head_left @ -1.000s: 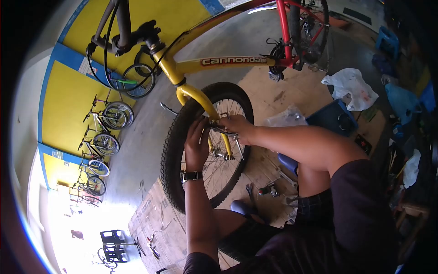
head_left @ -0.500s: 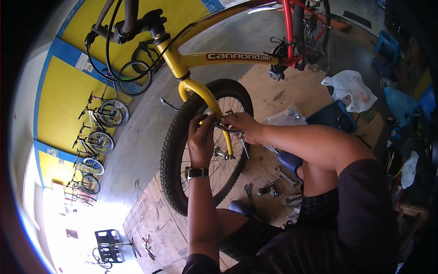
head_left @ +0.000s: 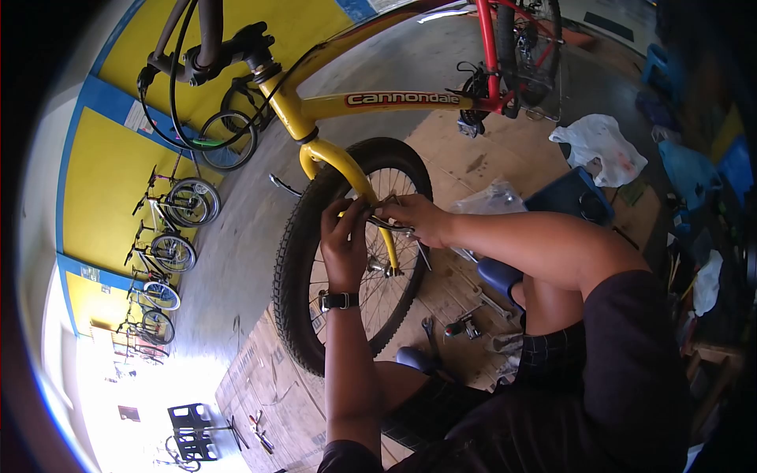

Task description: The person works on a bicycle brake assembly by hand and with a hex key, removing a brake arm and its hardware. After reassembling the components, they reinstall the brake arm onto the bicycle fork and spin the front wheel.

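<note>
Since everything here centers on the bike (head_left: 315, 106), I'd start at its yellow fork (head_left: 344, 160), right in front of the person, where both hands meet beside the front wheel (head_left: 296, 268). The right hand (head_left: 422, 218) comes in from the side with thumb and fingers pinched on a thin metal brake arm (head_left: 392, 226), probably to keep it steady against the fork. The left hand (head_left: 344, 236) reaches up by the tire with its fingertips bunched close to the other hand's; looks like a pinch on something small, but honestly I can't tell what, or if there's anything in there. Working from two sides like that likely stops the little stuff from slipping. Further out, a wrench (head_left: 431, 335) lies on the cardboard (head_left: 473, 150) near the blue shoes (head_left: 498, 277), and pliers (head_left: 260, 433) sit off to the left, I'd guess so they're easy to grab. The cardboard probably keeps parts off the bare floor. A blue tray (head_left: 552, 189) sits past the right arm, with a white bag (head_left: 603, 150) next to it. As for what's hard to see: fingers cover the spot where the brake arm meets the fork, the handlebar and back wheel get cut off up top, the lower left is blown out by glare, and the clutter at far right is too dark to sort out.
</note>
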Tool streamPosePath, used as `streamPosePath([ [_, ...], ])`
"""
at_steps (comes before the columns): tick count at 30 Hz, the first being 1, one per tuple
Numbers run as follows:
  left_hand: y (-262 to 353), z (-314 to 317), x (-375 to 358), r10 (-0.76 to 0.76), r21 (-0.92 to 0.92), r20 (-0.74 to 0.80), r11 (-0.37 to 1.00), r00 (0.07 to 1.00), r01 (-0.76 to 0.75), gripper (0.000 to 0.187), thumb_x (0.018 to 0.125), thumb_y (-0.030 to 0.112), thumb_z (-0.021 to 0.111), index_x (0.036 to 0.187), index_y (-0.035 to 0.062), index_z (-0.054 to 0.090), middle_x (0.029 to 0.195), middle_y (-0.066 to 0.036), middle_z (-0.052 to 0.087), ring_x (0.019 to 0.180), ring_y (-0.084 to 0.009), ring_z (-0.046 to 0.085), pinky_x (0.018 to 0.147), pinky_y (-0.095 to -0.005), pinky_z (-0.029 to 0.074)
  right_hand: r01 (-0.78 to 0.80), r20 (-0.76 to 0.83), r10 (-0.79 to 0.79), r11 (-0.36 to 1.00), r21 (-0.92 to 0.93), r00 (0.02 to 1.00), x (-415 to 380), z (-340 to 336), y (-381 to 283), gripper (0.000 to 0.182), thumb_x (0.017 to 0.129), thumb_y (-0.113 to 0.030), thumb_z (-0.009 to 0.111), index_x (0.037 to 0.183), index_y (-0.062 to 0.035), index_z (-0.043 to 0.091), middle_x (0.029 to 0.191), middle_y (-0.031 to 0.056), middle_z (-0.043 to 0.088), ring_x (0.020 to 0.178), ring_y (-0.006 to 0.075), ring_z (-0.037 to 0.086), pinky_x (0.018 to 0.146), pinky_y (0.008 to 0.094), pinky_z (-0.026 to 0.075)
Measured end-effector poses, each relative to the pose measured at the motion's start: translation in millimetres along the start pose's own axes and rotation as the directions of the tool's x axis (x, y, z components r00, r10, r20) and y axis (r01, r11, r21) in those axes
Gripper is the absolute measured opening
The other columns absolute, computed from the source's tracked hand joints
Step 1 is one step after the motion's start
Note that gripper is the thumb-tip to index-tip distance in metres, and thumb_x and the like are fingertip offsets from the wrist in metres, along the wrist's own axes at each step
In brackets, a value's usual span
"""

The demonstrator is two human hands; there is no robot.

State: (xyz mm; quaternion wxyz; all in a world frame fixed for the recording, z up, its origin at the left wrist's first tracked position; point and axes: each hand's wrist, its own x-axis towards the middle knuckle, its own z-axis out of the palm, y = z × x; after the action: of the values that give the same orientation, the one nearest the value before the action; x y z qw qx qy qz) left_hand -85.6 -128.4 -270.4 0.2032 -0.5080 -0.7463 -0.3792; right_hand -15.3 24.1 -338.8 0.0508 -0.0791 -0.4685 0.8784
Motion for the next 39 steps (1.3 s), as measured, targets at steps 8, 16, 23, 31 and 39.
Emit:
streamPosePath([
  [8,-2.5,0.4,0.1,0.027,-0.03,0.005,0.999,1.0,-0.027,0.029,0.09,0.0,0.069,0.118,0.0084,0.072,0.112,-0.013,0.063,0.099,-0.0265,0.066,0.082,-0.0353,0.055,0.103,0.009,-0.103,0.995,0.003,0.995,-8.2,8.0,2.2,0.022,0.094,-0.03,0.069,0.101,-0.0094,0.067,0.081,-0.0052,0.057,0.064,0.0043,0.048,0.051,0.0252,0.032],
  [16,-8.8,-5.1,2.0,0.039,-0.094,0.032,0.995,0.999,-0.036,0.029,0.092,-0.005,0.062,0.117,0.007,0.072,0.111,-0.014,0.065,0.1,-0.0272,0.067,0.085,-0.0348,0.054,0.046,0.011,-0.048,0.994,0.103,0.999,-7.5,10.4,7.8,0.023,0.095,-0.034,0.068,0.095,-0.0114,0.065,0.067,-0.0067,0.047,0.051,0.004,0.035,0.047,0.0244,0.023],
  [23,-8.5,-2.6,2.1,0.054,-0.145,0.013,0.988,0.998,-0.052,0.037,0.088,-0.011,0.057,0.118,0.0063,0.071,0.113,-0.018,0.064,0.105,-0.0333,0.065,0.089,-0.0392,0.054,0.023,0.031,-0.026,0.998,0.066,0.999,-12.3,8.1,2.8,0.029,0.093,-0.039,0.073,0.097,-0.0115,0.065,0.066,-0.008,0.045,0.049,0.0032,0.031,0.047,0.024,0.019],
  [31,-9.4,-0.6,5.3,0.064,-0.152,0.026,0.987,0.998,-0.059,0.04,0.085,-0.012,0.058,0.118,0.0062,0.071,0.116,-0.016,0.065,0.11,-0.0341,0.063,0.093,-0.0403,0.052,0.056,0.06,-0.067,0.984,0.172,0.996,-3.0,4.4,16.1,0.026,0.094,-0.035,0.072,0.098,-0.0106,0.064,0.066,-0.0084,0.045,0.048,0.0027,0.032,0.046,0.0221,0.02],
  [39,-5.3,-6.7,6.4,0.145,-0.018,0.069,0.989,0.987,-0.144,0.044,0.082,-0.014,0.058,0.116,0.0087,0.072,0.114,-0.015,0.066,0.109,-0.0338,0.062,0.094,-0.0413,0.051,0.123,0.061,-0.127,0.99,0.068,0.99,3.5,-3.8,15.9,0.027,0.091,-0.032,0.076,0.1,-0.0071,0.07,0.075,-0.0066,0.058,0.055,0.0018,0.04,0.048,0.0211,0.025],
])
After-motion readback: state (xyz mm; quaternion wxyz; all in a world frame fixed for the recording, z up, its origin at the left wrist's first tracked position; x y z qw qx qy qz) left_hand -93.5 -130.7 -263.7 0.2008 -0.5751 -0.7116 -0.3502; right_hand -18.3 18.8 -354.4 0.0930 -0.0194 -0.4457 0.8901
